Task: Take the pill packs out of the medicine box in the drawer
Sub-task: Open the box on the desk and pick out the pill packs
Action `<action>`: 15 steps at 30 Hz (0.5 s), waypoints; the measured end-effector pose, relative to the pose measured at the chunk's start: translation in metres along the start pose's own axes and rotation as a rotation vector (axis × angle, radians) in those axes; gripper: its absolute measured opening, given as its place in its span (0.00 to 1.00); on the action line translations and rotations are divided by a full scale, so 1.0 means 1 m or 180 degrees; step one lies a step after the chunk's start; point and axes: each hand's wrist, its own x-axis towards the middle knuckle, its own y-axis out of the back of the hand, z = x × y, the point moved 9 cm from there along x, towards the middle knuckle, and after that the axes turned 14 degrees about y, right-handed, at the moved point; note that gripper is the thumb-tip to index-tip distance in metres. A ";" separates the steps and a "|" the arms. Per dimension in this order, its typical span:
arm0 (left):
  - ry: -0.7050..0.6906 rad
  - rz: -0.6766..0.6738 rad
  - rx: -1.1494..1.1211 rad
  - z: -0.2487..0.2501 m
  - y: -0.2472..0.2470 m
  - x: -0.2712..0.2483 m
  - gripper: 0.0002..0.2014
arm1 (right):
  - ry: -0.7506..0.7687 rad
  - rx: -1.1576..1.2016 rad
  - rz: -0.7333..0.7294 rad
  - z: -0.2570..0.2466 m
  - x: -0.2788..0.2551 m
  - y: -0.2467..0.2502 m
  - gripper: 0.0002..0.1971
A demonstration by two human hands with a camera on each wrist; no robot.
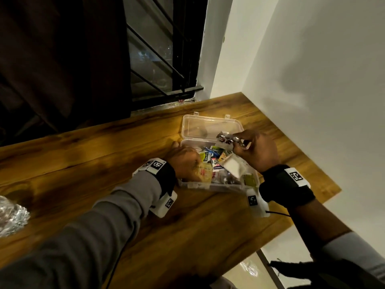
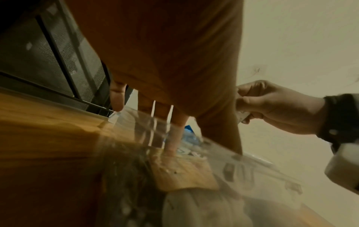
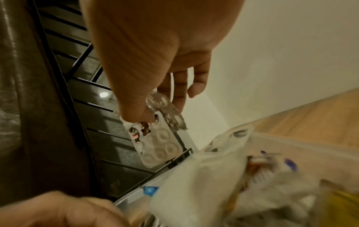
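Note:
The clear medicine box (image 1: 208, 185) lies open on the wooden table (image 1: 83, 163), its lid (image 1: 210, 126) folded flat behind it. Several packs and sachets fill it, among them a white pouch (image 1: 233, 166) and a tan pack (image 2: 184, 173). My right hand (image 1: 239, 142) hovers over the box's far right part and pinches a clear blister pack (image 3: 159, 144) together with a crumpled foil strip (image 3: 170, 113). My left hand (image 1: 185, 161) grips the box's left end, with the thumb (image 2: 116, 98) outside the wall and the fingers (image 2: 172, 138) down among the packs.
A crumpled foil lump (image 1: 12, 215) lies at the table's left edge. A window grille (image 1: 154, 59) and a dark curtain (image 1: 62, 59) stand behind the table, and a white wall (image 1: 312, 80) runs along its right. The table's right edge (image 1: 333, 190) drops to the floor.

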 end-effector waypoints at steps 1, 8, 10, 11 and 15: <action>0.0021 0.0016 0.0056 -0.001 0.002 0.000 0.30 | 0.0081 -0.0058 -0.0055 0.000 -0.003 -0.002 0.10; 0.0066 0.0152 0.0150 -0.012 0.007 0.001 0.28 | -0.0266 0.0166 0.0212 0.013 -0.015 0.002 0.11; 0.0046 0.0001 0.0004 -0.014 0.001 0.000 0.29 | -0.0330 0.0223 0.0192 0.015 -0.017 -0.001 0.11; 0.0048 -0.0023 -0.0174 -0.014 0.002 -0.001 0.29 | -0.0332 0.0263 0.0181 0.015 -0.017 -0.003 0.11; 0.0235 -0.0246 -0.1538 -0.019 0.009 -0.003 0.20 | -0.0324 0.0400 0.0121 0.010 -0.018 -0.011 0.10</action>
